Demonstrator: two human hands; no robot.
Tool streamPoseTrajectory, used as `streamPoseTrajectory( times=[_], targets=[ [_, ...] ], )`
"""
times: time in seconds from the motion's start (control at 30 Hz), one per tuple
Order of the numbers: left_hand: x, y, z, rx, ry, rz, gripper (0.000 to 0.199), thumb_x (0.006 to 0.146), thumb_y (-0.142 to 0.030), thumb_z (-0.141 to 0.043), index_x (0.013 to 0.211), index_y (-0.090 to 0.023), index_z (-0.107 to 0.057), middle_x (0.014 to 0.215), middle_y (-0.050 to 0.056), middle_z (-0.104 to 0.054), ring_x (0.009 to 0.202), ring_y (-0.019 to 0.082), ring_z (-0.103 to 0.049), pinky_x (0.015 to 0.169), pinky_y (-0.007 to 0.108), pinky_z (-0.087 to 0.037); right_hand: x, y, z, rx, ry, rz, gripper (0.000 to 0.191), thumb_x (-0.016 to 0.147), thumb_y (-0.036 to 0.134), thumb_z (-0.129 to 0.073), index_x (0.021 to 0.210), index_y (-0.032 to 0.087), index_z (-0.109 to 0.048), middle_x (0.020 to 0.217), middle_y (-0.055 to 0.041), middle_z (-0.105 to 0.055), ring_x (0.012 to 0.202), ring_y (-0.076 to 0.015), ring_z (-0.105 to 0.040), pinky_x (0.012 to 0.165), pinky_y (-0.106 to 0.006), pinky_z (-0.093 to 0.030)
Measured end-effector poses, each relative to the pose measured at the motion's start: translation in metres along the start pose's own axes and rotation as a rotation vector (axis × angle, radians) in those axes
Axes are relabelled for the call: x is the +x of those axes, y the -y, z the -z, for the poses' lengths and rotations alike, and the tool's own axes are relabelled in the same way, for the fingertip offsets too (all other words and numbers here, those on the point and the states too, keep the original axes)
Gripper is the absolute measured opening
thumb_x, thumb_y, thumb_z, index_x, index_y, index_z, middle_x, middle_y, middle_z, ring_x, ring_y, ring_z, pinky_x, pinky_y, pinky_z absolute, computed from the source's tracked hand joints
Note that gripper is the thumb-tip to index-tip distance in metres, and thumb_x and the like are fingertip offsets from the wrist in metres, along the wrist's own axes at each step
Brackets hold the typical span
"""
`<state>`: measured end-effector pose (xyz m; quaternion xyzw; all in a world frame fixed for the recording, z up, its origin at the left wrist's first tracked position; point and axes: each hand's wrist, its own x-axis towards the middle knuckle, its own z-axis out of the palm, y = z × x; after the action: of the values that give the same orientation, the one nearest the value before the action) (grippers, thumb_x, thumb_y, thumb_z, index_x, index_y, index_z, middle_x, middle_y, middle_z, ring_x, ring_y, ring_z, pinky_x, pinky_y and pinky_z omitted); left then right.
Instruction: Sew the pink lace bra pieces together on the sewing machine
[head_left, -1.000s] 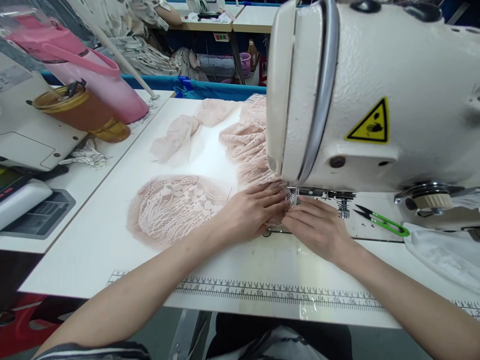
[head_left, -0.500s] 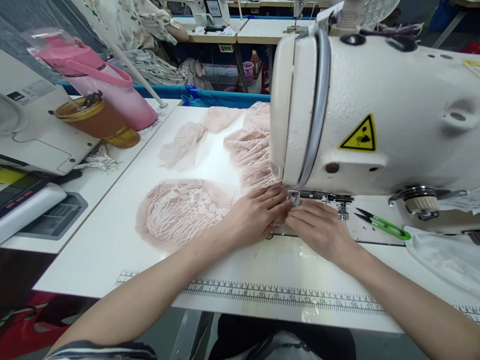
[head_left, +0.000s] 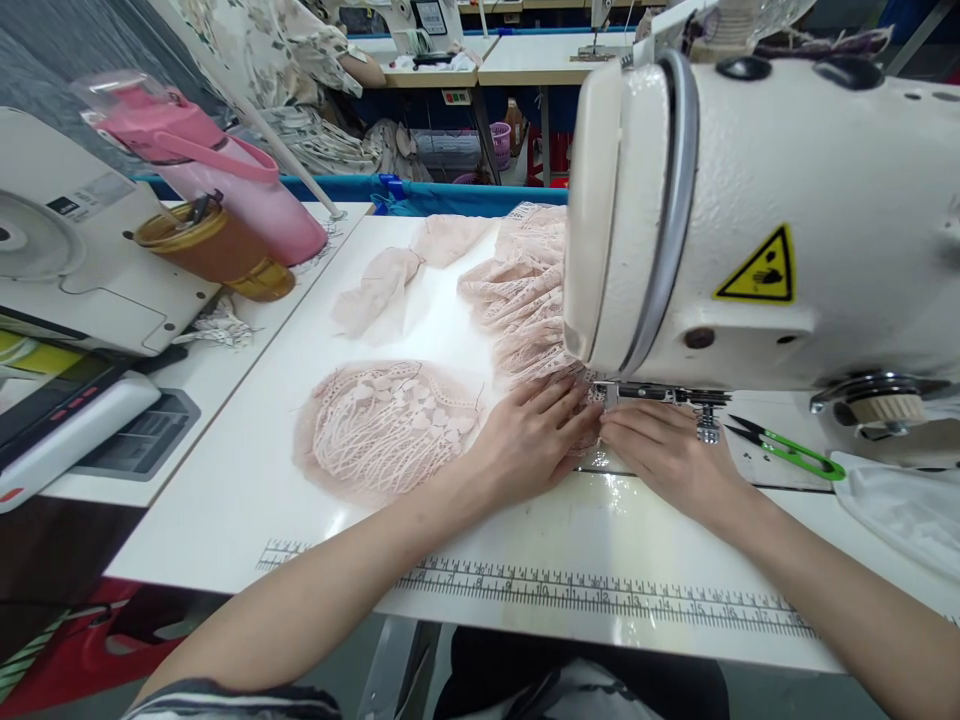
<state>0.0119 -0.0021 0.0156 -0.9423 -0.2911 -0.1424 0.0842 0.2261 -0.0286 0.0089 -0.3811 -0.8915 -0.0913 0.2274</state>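
Gathered pink lace fabric (head_left: pixel 525 300) runs up to the presser foot (head_left: pixel 609 393) of a white sewing machine (head_left: pixel 735 200). My left hand (head_left: pixel 531 435) lies over the fabric just left of the foot, its fingers stretched and slightly apart. Close to the foot's right side, my right hand (head_left: pixel 667 445) has its fingers pressed together on the fabric's edge; its thumb is hidden. A separate rounded lace piece (head_left: pixel 382 425) is spread on the white table (head_left: pixel 300 330), beside my left forearm. Sheer pink pieces (head_left: pixel 382 285) lie behind it.
Green thread snips (head_left: pixel 795 453) and white cloth (head_left: pixel 892 505) lie right of my right hand. A printed ruler (head_left: pixel 570 592) follows the front edge. At left are a pink bottle (head_left: pixel 232 175), a brown cup (head_left: pixel 217 250) and another machine (head_left: pixel 90 240). Another person's arm (head_left: pixel 360 68) shows behind.
The whole view has shifted, so the machine, table and hands appear a little farther right. Both hands stay at the presser foot on the lace fabric.
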Motion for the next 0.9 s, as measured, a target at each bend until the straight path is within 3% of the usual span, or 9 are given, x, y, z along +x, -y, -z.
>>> streamPoseTrajectory(
  times=[0.17, 0.43, 0.67, 0.77, 0.9],
  targets=[
    [0.0008, -0.0009, 0.0006, -0.003, 0.015, -0.010, 0.039, 0.096, -0.032, -0.043, 0.126, -0.015, -0.061, 0.125, 0.010, -0.064, 0.118, 0.025, -0.059, 0.102, 0.041, -0.045, 0.0004, -0.0002, 0.0034, -0.159, -0.062, -0.034, 0.021, 0.092, 0.010, -0.052, 0.092, 0.020, -0.070, 0.092, 0.0024, -0.073, 0.072, -0.0097, -0.061, 0.055, -0.027, -0.035],
    [0.0006, -0.0025, -0.0009, -0.004, 0.005, 0.003, 0.038, 0.097, -0.032, -0.042, 0.126, -0.016, -0.060, 0.124, 0.009, -0.065, 0.119, 0.025, -0.058, 0.104, 0.042, -0.043, 0.0023, -0.0030, 0.0072, -0.218, -0.097, -0.045, 0.016, 0.090, 0.015, -0.056, 0.085, 0.023, -0.070, 0.091, 0.0050, -0.074, 0.065, -0.0087, -0.056, 0.058, -0.028, -0.029],
    [0.0013, -0.0019, -0.0020, -0.010, 0.023, 0.021, 0.039, 0.097, -0.032, -0.044, 0.130, -0.016, -0.058, 0.127, 0.011, -0.062, 0.122, 0.027, -0.056, 0.107, 0.045, -0.040, 0.0001, -0.0087, 0.0025, -0.118, -0.079, -0.078, 0.022, 0.095, 0.021, -0.051, 0.084, 0.023, -0.070, 0.079, 0.0020, -0.073, 0.067, -0.0104, -0.058, 0.061, -0.029, -0.031],
    [0.0004, -0.0013, -0.0025, -0.003, 0.004, 0.014, 0.038, 0.097, -0.032, -0.046, 0.130, -0.016, -0.057, 0.130, 0.011, -0.061, 0.125, 0.027, -0.054, 0.109, 0.046, -0.038, -0.0005, -0.0100, 0.0004, -0.118, -0.112, -0.080, 0.018, 0.094, 0.023, -0.054, 0.086, 0.024, -0.070, 0.084, 0.0025, -0.074, 0.069, -0.0102, -0.061, 0.062, -0.028, -0.033],
    [-0.0020, -0.0003, -0.0024, 0.030, -0.091, -0.088, 0.031, 0.097, -0.024, -0.048, 0.123, -0.019, -0.062, 0.129, 0.003, -0.062, 0.122, 0.022, -0.057, 0.111, 0.042, -0.037, -0.0034, -0.0079, -0.0009, -0.123, -0.147, -0.063, 0.011, 0.092, 0.025, -0.058, 0.091, 0.024, -0.069, 0.097, 0.0032, -0.074, 0.072, -0.0089, -0.064, 0.061, -0.027, -0.035]
  ],
)
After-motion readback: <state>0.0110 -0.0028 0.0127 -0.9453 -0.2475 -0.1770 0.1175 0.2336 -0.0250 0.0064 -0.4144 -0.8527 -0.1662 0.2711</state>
